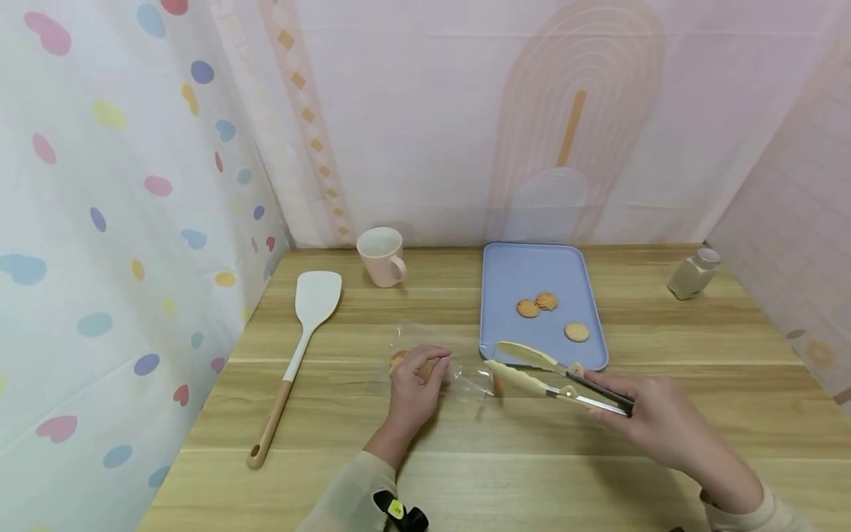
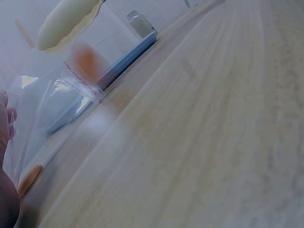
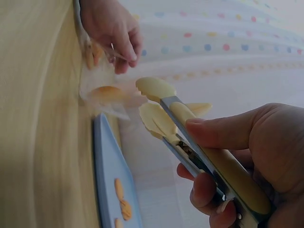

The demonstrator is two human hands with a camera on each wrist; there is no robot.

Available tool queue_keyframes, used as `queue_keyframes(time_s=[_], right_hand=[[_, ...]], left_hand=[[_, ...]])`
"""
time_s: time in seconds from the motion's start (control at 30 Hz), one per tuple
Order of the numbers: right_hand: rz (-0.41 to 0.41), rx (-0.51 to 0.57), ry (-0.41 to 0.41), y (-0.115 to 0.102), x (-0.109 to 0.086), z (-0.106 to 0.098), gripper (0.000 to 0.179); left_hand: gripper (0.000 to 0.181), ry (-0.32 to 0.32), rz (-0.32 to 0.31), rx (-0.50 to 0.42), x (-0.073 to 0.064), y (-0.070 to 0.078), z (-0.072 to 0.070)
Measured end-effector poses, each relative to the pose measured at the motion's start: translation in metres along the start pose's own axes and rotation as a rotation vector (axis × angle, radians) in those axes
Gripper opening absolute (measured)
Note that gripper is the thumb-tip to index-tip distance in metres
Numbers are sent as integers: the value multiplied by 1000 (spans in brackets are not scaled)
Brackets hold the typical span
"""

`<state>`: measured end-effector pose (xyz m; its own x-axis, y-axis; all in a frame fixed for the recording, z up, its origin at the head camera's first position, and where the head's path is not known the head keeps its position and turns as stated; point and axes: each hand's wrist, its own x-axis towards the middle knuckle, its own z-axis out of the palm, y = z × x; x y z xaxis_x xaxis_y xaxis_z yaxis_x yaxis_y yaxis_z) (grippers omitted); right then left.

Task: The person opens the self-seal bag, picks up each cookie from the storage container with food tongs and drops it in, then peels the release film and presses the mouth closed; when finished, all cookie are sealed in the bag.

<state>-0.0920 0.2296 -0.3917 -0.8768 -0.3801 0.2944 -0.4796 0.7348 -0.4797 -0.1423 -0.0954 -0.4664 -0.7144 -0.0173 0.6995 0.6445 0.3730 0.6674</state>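
Observation:
My left hand (image 1: 415,388) pinches the edge of a clear plastic bag (image 1: 472,378) between thumb and fingers, low over the table. A cookie (image 1: 397,360) shows in the bag beside this hand. My right hand (image 1: 654,421) grips a pair of tongs (image 3: 204,156) with cream tips and metal arms. Their tips stand apart at the bag's mouth, with nothing between them. Just past the tips, a blurred orange-brown cookie (image 3: 108,94) overlaps the bag's mouth. On the blue tray (image 1: 505,273) lie a round cookie (image 1: 577,332), a speckled cookie (image 1: 528,309) and a swirled cookie (image 1: 547,301).
A white spatula (image 1: 318,299) with a wooden handle lies at the left. Behind it stands a pink mug (image 1: 382,258). At the right rear is a small glass jar (image 1: 694,275). Patterned curtains (image 1: 425,125) hang along the table's back and sides.

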Motion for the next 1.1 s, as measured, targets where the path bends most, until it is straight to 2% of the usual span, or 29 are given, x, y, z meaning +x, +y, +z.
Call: queue_keyframes(time_s=[0.2,0.3,0.47,0.67,0.83,1.1], right_hand=[[8,-28,-51,2,0,8,50],[-5,-21,-68,3,-5,5,51],[-45,-2,-154,3,-18,-3,52],[-54,15,-258,2,-26,1,50],[-77,-2,-269,0,-25,9,51],[-105,-24,-244,-2,-26,12,48]], left_hand=[[12,5,5,-8,0,4,-1],[12,6,15,-16,0,4,0],[11,6,19,-17,1,4,0],[9,-6,-5,-11,-4,-14,3],[6,-20,-29,-15,-10,-29,5],[7,-42,-41,-19,-11,-30,3]])
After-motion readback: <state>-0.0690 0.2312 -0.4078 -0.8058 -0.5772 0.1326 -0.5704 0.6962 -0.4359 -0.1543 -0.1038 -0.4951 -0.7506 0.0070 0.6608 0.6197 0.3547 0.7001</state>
